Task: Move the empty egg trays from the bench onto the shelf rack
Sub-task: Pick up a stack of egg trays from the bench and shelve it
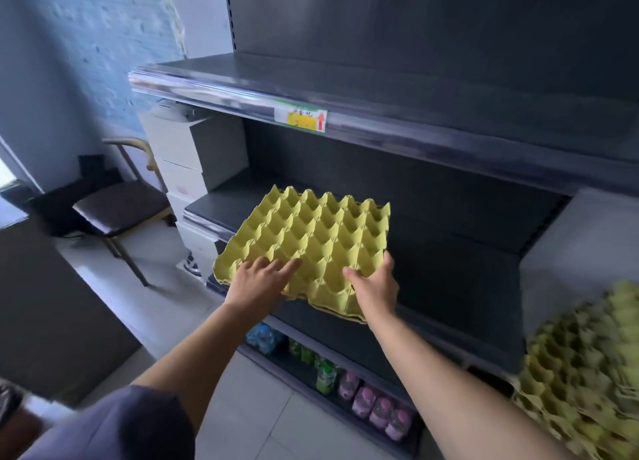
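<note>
Now the yellow egg tray (pixel 311 228) lies on the dark middle shelf (pixel 449 252), its near edge sticking out over the front. The left hand (pixel 262 281) rests flat on it, fingers straight. The right hand (pixel 375 286) grips its near corner, thumb on top.

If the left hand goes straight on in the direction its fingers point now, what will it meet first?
The left hand rests on the yellow egg tray, fingers pointing across it. It would first meet the tray's raised peaks; beyond, probably the dark back panel, though depth is unclear.
</note>
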Demonstrator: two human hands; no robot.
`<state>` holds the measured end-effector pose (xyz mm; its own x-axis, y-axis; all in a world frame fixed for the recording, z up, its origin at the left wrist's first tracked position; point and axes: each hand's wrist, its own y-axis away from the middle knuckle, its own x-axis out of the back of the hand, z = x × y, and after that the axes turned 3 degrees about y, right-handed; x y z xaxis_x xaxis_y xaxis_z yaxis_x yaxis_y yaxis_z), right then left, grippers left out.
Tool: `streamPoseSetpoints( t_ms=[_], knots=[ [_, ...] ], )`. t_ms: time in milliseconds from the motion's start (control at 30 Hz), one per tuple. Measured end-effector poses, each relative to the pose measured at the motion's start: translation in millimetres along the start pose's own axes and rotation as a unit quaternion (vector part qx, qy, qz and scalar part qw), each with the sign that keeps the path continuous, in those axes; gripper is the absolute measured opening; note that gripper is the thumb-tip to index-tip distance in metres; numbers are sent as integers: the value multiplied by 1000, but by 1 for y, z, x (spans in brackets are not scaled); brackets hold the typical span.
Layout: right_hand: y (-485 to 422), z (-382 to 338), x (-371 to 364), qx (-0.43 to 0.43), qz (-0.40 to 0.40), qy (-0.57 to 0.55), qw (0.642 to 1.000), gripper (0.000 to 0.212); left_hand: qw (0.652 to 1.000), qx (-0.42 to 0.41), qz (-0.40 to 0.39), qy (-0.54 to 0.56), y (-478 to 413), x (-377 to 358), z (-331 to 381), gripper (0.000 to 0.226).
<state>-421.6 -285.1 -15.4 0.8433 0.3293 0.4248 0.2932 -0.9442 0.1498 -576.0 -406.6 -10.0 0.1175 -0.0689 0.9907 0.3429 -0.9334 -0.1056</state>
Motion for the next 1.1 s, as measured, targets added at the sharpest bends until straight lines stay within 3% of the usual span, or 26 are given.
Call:
streamPoseSetpoints(
  t_ms=[167, 267, 500, 733, 800, 867, 967, 1033, 1100],
  knots=[
    [-49, -10, -62, -20, 10, 10, 1000, 90, 1000, -12, 11, 26, -50, -27, -54, 38],
    [-76, -17, -90, -35, 8, 17, 999, 91, 999, -25, 22, 12, -81, -49, -85, 42],
    [-124, -32, -140, -57, 37, 37, 997, 89, 994, -1, -11, 109, -142, -75, -132, 39],
    [-149, -49, -196, -85, 40, 52, 994, 88, 990, -40, -64, 123, -183, -94, -191, 39],
    [-148, -53, -211, -95, 53, 101, 989, 83, 987, -62, -75, 127, -187, -102, -205, 36],
    [-139, -57, -223, -50, 93, 249, 963, 69, 985, -87, -79, 127, -190, -108, -216, 36],
    [-126, -60, -239, 149, 128, 381, 903, 50, 982, -111, -82, 128, -197, -109, -226, 37],
    [-119, -61, -250, 212, 49, 452, 865, 53, 981, -118, -74, 131, -202, -109, -233, 37],
    [-115, -65, -258, 200, -35, 491, 847, 57, 980, -120, -71, 140, -207, -109, -240, 38]
  ],
)
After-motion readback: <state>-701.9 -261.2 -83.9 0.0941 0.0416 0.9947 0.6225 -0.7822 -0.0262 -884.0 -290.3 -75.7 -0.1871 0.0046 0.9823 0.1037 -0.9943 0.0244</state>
